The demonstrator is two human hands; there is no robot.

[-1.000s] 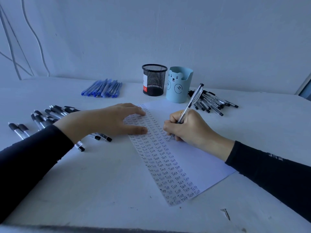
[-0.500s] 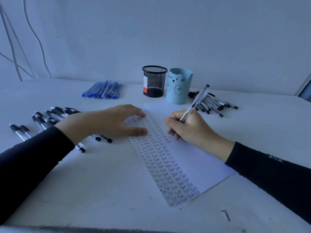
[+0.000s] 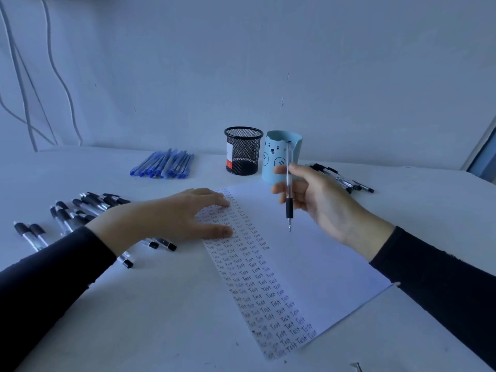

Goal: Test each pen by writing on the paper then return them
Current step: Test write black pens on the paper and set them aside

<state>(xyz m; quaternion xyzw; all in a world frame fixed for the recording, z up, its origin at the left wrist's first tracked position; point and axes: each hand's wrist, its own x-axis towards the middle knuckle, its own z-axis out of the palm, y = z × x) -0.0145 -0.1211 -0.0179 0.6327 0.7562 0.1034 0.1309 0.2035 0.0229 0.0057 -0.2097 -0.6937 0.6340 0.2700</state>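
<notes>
Lifted off the paper [image 3: 316, 253], the pen [image 3: 288, 208] now hangs tip-down, pinched by the right hand [image 3: 322, 202]. Left hand [image 3: 166, 218] presses the paper, fingers straight.

Seemingly a plain office or study corner: white desk [image 3: 161, 318] against a bare wall [image 3: 322, 76], mesh pen cup [image 3: 243, 151], bear-faced holder [image 3: 276, 159], heaps of pens [image 3: 163, 166].

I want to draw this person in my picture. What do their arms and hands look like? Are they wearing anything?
Both arms are covered by long, snug, black fabric sleeves, the left sleeve and the right sleeve, each ending at the wrist. The left hand and the right hand are bare: no gloves or watch show.
</notes>
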